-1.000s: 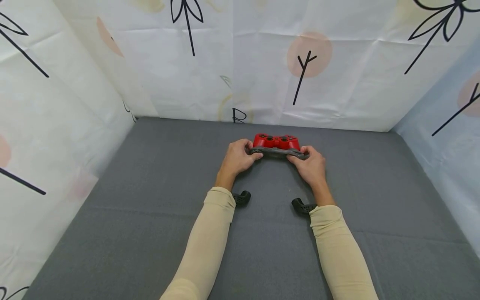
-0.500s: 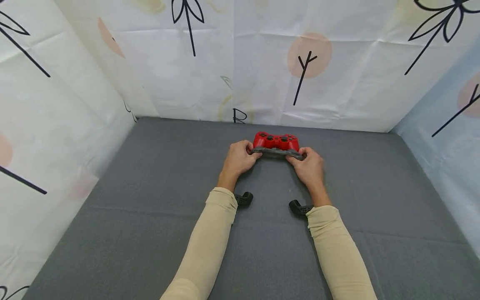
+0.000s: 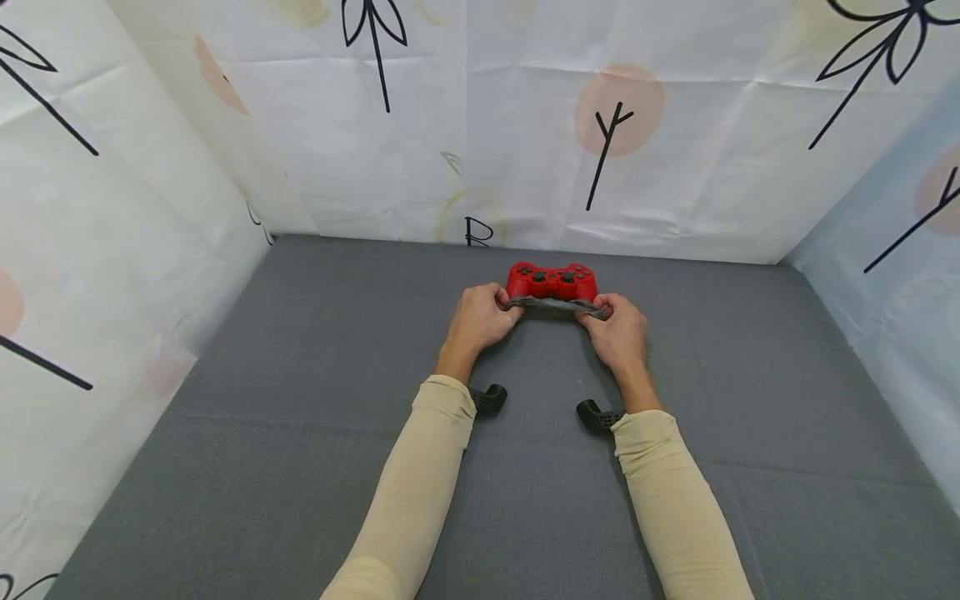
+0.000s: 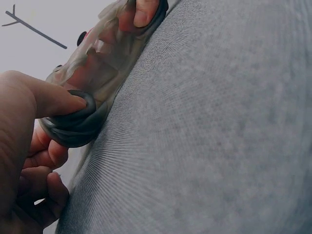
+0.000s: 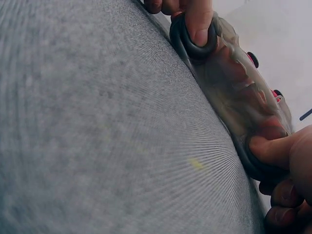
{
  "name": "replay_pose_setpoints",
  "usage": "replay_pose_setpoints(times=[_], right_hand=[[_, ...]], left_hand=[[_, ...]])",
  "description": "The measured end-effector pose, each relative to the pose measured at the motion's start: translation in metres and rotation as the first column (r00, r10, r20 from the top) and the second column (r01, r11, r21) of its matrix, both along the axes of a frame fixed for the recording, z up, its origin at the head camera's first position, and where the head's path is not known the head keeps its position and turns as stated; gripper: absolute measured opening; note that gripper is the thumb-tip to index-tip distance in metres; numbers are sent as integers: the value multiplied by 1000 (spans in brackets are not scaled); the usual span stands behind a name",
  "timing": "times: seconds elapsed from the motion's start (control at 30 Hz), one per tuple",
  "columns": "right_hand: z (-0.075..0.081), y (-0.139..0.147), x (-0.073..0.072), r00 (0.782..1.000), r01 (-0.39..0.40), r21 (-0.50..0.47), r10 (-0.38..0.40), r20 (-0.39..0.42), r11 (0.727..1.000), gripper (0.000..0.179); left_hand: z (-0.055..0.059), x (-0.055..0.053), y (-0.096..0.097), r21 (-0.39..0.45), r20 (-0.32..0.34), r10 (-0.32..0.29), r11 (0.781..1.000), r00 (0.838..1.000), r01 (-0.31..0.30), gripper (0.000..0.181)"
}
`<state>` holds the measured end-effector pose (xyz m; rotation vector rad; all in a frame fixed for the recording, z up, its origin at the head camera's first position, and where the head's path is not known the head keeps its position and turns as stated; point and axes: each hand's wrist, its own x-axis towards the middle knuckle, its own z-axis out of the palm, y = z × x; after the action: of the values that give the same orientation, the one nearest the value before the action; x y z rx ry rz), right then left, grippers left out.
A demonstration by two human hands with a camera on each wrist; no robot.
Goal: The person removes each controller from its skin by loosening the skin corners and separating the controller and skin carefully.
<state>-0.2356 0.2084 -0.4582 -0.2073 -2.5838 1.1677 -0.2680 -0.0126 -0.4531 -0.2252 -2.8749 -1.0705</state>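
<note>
A red game controller (image 3: 551, 282) with dark thumbsticks lies toward the back of the grey table, its far part bare. A translucent grey silicone controller cover (image 3: 555, 305) runs along its near side, and red shows through the stretched film in both wrist views. My left hand (image 3: 480, 321) pinches the left end of the cover, thumb pressed into a rolled dark ring (image 4: 73, 126). At the other end, my right hand (image 3: 618, 333) pinches a matching dark roll (image 5: 261, 168) between thumb and fingers. The controller's near grips are hidden behind the cover and hands.
The grey cloth-covered table (image 3: 300, 467) spreads around both arms. White fabric walls (image 3: 525, 125) printed with plants stand behind it and at both sides. Black wrist mounts (image 3: 487, 399) stick inward from the sleeves.
My right hand has shifted slightly left, and the stretch of cover between the hands looks shorter. Slightly more of the red controller shows above the cover. The left hand has barely moved.
</note>
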Motion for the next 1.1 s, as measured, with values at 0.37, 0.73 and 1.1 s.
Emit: replay_pose_setpoints(times=[0.37, 0.73, 1.1], right_hand=[[4, -2, -2, 996, -58, 62, 54, 66, 996, 24], [26, -4, 4, 974, -193, 1, 192, 121, 981, 30], [19, -10, 2, 942, -259, -136, 281, 184, 956, 36]], left_hand=[[4, 0, -3, 6, 21, -41, 999, 999, 41, 23], [22, 1, -11, 72, 48, -70, 995, 996, 66, 21], [17, 0, -17, 118, 89, -57, 992, 994, 47, 19]])
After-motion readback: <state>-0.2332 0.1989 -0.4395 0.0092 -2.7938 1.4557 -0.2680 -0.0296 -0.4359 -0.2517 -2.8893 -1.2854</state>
